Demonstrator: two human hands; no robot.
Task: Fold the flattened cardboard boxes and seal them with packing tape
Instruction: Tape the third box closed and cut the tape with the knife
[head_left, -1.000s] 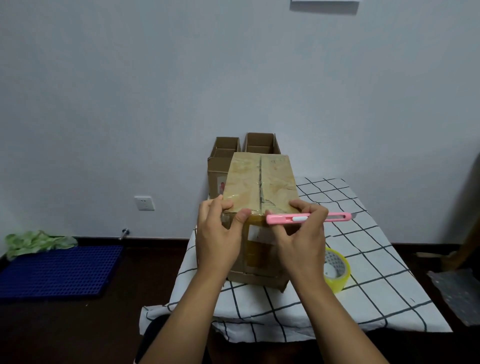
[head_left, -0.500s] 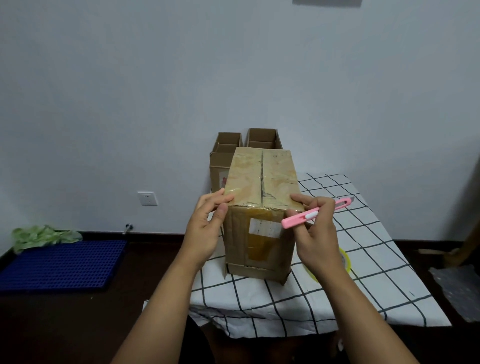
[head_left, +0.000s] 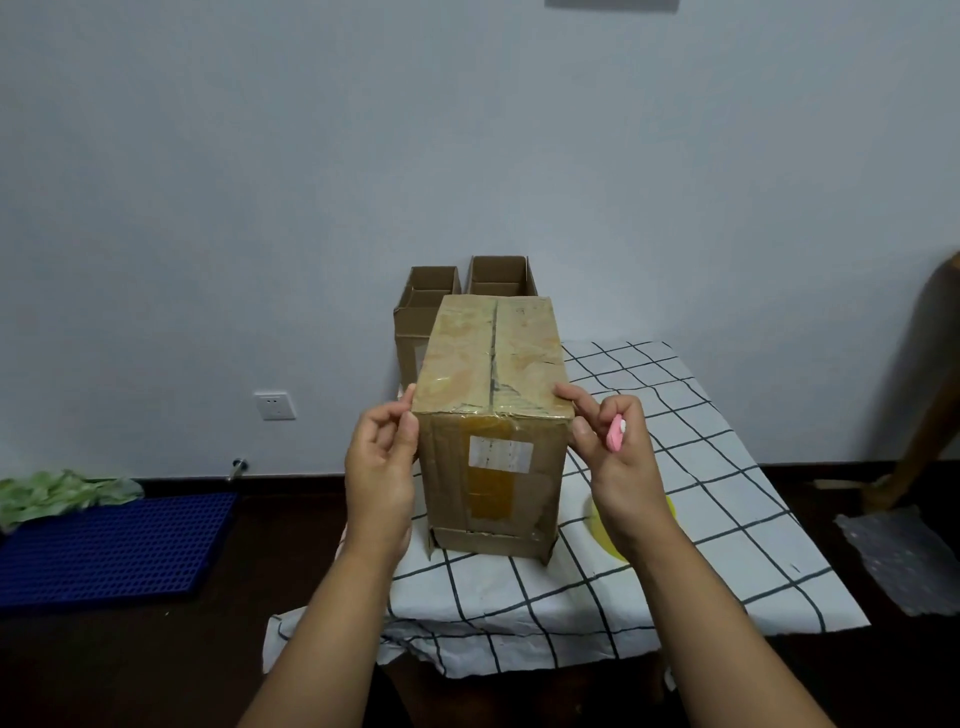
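The tall brown cardboard box (head_left: 491, 415) between my hands has a glossy yellowish taped top, a white label and an amber tape strip on its near face. Under it lies a white cloth with a black grid (head_left: 675, 467). My right hand (head_left: 621, 467) grips a pink cutter (head_left: 616, 432). A yellow tape roll (head_left: 602, 525) peeks out beside it. Far left lies a blue perforated mat (head_left: 114, 551).

Your taped box (head_left: 493, 415) stands upright on the table, top flaps shut; two open boxes (head_left: 462, 291) sit behind; yellow tape roll (head_left: 605, 530) lies right.
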